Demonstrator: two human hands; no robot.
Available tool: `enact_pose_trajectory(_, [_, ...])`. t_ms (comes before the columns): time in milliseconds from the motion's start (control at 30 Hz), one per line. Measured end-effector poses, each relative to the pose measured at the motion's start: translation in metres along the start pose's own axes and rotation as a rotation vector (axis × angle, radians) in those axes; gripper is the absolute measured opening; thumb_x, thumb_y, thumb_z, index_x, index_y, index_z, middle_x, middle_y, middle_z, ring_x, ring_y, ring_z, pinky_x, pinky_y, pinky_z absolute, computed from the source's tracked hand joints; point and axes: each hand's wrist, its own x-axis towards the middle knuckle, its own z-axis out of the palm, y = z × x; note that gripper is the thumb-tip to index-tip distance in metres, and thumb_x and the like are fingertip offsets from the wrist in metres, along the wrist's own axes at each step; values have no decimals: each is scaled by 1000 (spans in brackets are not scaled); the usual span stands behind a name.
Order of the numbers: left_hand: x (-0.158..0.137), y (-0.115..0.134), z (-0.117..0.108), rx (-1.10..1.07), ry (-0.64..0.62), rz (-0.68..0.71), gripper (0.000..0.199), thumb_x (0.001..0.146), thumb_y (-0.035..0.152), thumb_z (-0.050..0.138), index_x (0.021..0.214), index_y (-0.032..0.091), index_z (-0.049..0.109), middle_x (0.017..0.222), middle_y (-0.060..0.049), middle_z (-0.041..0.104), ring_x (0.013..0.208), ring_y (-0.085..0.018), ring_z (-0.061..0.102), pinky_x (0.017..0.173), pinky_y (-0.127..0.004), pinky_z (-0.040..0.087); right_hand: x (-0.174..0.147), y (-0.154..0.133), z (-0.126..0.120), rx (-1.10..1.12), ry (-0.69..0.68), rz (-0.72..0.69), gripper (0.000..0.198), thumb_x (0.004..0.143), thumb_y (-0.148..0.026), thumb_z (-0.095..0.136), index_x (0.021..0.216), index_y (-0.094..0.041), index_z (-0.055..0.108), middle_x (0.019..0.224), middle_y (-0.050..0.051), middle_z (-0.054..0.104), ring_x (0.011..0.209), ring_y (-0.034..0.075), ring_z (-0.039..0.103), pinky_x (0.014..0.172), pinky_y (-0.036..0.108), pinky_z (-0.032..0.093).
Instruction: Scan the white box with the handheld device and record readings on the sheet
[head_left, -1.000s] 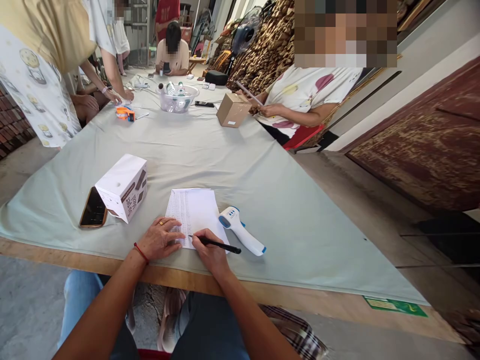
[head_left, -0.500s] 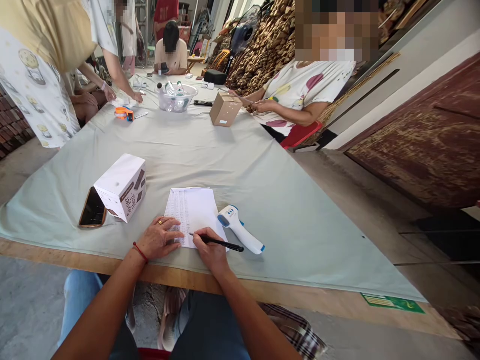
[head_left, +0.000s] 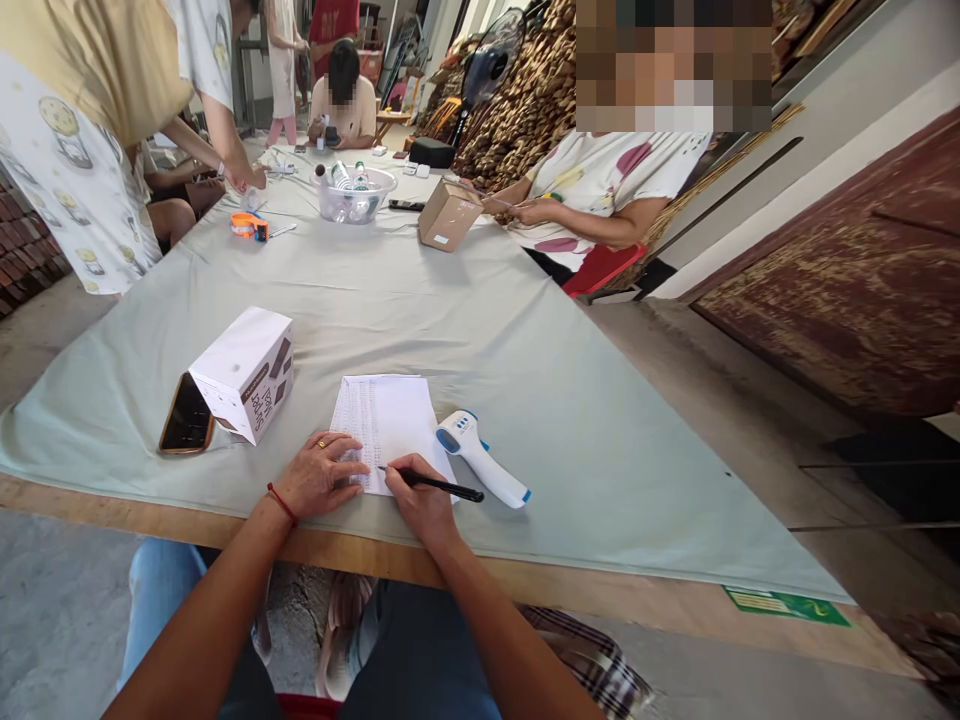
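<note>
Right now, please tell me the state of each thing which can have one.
Paper: flat, partly written
Pen: held, tip at paper
Right grip: closed on pen
Left grip: open, on paper
Thermometer: lying down
White box: closed on visible sides
Phone: screen up
Tub: holding bottles
Fan: spin unclear

Black pen at the paper sheet.
My left hand lies on the sheet's lower left; my right hand grips the pen at the sheet's lower right. Thermometer gun: at the sheet's right edge. White box and phone: left of the sheet. Bowl of bottles: beyond the sheet.
</note>
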Motion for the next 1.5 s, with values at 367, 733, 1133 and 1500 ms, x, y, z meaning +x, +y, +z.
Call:
enact_pose_trajectory(367, [0, 0, -1, 2, -1, 1, 24, 86, 35, 60, 107, 27, 69, 125, -6, 59, 121, -23, 51, 107, -43, 36, 0, 0, 0, 7, -13, -19, 13, 67, -34, 55, 61, -22, 55, 54, -2, 58, 52, 14, 49, 53, 27, 42])
enact_pose_trajectory(733, [0, -1, 0, 1, -3, -1, 24, 87, 35, 60, 106, 27, 69, 125, -6, 60, 122, -24, 51, 107, -43, 36, 0, 2, 0, -9, 3, -11, 13, 67, -34, 54, 61, -22, 55, 54, -2, 56, 51, 14, 49, 53, 28, 41])
enact_pose_trajectory(1133, [0, 0, -1, -6, -6, -12, 23, 86, 34, 60, 106, 27, 69, 125, -6, 59, 122, -23, 51, 107, -42, 36, 0, 3, -1, -16, 12, -4, 14, 67, -35, 54, 62, -21, 56, 54, -2, 57, 51, 13, 47, 53, 27, 40])
enact_pose_trajectory(1500, [0, 0, 0, -15, -1, -13, 23, 86, 34, 61, 105, 26, 70, 125, -6, 60, 121, -23, 51, 107, -42, 36, 0, 5, -1, -7, -14, -4, 14, 68, -34, 55, 63, -21, 56, 55, -2, 57, 53, 14, 49, 54, 27, 41])
